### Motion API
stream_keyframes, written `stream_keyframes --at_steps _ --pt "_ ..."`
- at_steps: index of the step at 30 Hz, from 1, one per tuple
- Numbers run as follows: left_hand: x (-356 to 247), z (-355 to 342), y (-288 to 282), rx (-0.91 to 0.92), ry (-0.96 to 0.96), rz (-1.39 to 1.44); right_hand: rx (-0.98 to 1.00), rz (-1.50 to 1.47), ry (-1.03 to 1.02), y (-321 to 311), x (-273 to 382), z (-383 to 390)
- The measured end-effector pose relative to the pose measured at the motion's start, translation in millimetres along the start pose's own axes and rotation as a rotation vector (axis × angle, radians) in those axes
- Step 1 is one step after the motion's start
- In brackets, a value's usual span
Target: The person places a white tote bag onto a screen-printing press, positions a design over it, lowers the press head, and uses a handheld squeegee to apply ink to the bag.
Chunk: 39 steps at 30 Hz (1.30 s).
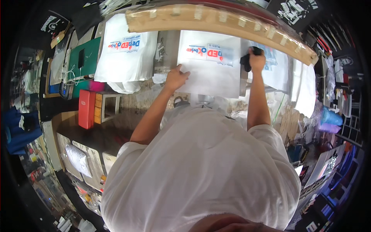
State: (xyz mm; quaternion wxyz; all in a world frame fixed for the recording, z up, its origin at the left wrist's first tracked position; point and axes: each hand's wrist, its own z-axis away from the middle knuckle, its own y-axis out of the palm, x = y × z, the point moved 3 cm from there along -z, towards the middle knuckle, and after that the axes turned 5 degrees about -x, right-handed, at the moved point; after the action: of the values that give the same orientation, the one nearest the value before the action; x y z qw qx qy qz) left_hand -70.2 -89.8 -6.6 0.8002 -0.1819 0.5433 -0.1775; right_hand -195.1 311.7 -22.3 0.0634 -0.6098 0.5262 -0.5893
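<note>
A white plastic-looking bag (210, 82) with red and blue print lies flat in front of me, its lower edge hanging toward my body. At its left edge rests my left hand (177, 79), thumb and fingers apart, with nothing gripped. My right hand (257, 62), at the bag's right side, is closed around a black handheld tool (247, 61); its exact kind is blurred. Under and beside that tool, more sheets with blue print (275, 69) spread to the right. Further left sits another printed white bag (123, 63), apparently on a stack.
A long taped cardboard-covered beam (220, 22) runs across the far side, close above the bags. To the left are a green board (89, 58) with a black phone (81, 58) and white cable, and a red box (86, 109). Blue and purple rolls (331, 116) stand at right.
</note>
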Motion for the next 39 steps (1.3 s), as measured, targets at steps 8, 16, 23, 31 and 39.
stream_keyframes --at_steps 8,16,23,31,39 --pt "-19.0 19.8 22.0 -0.156 0.303 -0.186 0.173 -1.308 0.952 -93.0 -210.7 66.7" --pt "-62.8 65.5 87.6 0.137 0.803 -0.525 1.003 -0.827 0.980 -117.1 -230.5 224.8" --pt "-62.9 52.5 121.2 0.113 0.694 -0.534 0.522 -0.954 0.468 -80.3 -156.1 77.9" --pt "-33.1 43.0 15.6 -0.577 0.589 -0.517 0.118 -0.155 0.041 -84.6 -81.5 41.8" --pt "57.8 62.6 7.8 -0.195 -0.271 0.466 0.799 -0.363 0.221 -79.0 2.2 153.3"
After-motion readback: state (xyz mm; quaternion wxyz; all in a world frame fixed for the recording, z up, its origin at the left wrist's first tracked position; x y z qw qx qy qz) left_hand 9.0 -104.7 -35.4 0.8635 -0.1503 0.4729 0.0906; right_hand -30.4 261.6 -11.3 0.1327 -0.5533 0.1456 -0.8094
